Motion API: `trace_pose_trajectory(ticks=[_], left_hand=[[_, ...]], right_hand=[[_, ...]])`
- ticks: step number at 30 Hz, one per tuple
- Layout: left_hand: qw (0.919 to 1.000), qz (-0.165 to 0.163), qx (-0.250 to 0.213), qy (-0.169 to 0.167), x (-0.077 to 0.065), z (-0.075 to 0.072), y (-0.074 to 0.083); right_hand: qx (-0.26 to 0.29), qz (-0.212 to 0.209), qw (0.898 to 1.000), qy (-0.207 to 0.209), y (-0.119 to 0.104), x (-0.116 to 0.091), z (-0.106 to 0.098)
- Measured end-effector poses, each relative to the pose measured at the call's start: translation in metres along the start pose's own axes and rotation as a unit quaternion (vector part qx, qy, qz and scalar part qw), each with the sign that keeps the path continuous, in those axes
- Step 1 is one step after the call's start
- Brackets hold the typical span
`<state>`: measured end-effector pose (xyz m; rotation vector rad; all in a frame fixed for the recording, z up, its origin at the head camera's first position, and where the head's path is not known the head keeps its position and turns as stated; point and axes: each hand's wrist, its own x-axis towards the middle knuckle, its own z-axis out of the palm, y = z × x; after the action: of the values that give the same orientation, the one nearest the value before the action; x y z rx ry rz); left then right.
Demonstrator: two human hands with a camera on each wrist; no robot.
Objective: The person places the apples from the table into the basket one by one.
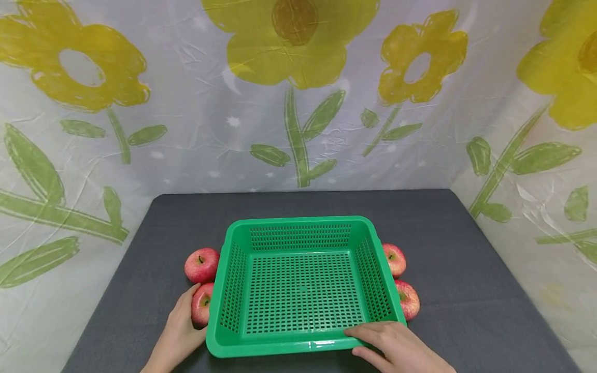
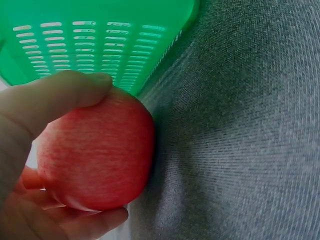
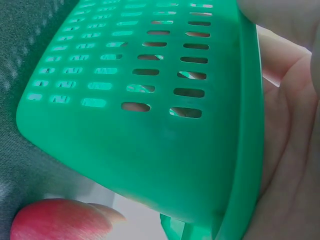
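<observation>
A green plastic basket [image 1: 261, 348] with slotted walls lies in the middle of the dark cloth, and nothing is inside it. At its left side my left hand [image 1: 176, 334] grips the nearer of two red apples [image 1: 201, 305]. The left wrist view shows the thumb on one side of this apple [image 2: 100, 152] and fingers curled round the other, with the basket wall just beyond. My right hand [image 1: 396, 346] holds the basket's front rim near the right corner, fingers over the inside and thumb outside. In the right wrist view, skin shows through the slots.
Another red apple [image 1: 202, 264] sits behind the gripped one, by the basket's left wall. Two more apples, one farther back [image 1: 394, 260] and one nearer [image 1: 408, 300], lie against the right wall. A flower-printed curtain [image 1: 205, 155] surrounds the dark table [image 1: 471, 290].
</observation>
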<state>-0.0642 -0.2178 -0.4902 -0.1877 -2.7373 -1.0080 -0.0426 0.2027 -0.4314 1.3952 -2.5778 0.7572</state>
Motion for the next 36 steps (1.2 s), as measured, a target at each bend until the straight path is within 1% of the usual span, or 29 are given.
trace_pose_trajectory(ticks=[4,7,11,13,15,17,20,22,25,27,29,32,36], left_hand=[[0.9997,-0.025,-0.001,0.004,-0.002,-0.006,0.001],[0.9990,-0.033,0.008,0.029,-0.002,-0.014,0.003],[0.9956,-0.021,0.035,0.085,0.003,-0.032,0.008],[0.9932,-0.018,0.044,0.106,0.007,-0.042,0.013],[0.9923,-0.022,0.045,0.113,0.012,-0.054,0.019],[0.9920,-0.020,0.042,0.118,0.018,-0.064,0.026],[0.9928,-0.004,0.036,0.114,0.029,-0.078,0.038],[0.9931,0.017,0.032,0.112,0.036,-0.084,0.045],[0.9938,0.045,0.025,0.099,0.048,-0.090,0.057],[0.9937,0.066,0.018,0.088,0.057,-0.092,0.065],[0.9931,0.087,0.012,0.078,0.066,-0.090,0.072],[0.9919,0.113,-0.002,0.058,0.079,-0.084,0.081],[0.9906,0.134,-0.021,0.022,0.095,-0.072,0.090]], right_hand=[[-0.005,-0.004,1.000,0.007,0.000,0.000,0.000],[-0.009,-0.002,1.000,0.011,0.000,0.000,0.000],[-0.003,0.004,1.000,0.006,0.000,0.000,0.001],[0.002,0.007,1.000,0.004,-0.001,0.000,0.000],[0.003,0.007,1.000,0.003,0.000,0.000,0.000],[0.005,0.008,1.000,0.001,0.000,0.000,0.000],[0.012,0.012,1.000,-0.003,0.000,0.000,0.000],[0.015,0.014,1.000,-0.004,0.000,0.000,0.000],[0.018,0.016,1.000,-0.004,-0.001,0.000,0.000],[0.018,0.016,1.000,-0.003,-0.001,0.001,0.000],[0.016,0.015,1.000,-0.002,-0.001,0.001,0.000],[0.011,0.007,1.000,0.001,-0.001,0.001,0.001],[0.010,0.002,1.000,-0.001,0.000,0.001,0.001]])
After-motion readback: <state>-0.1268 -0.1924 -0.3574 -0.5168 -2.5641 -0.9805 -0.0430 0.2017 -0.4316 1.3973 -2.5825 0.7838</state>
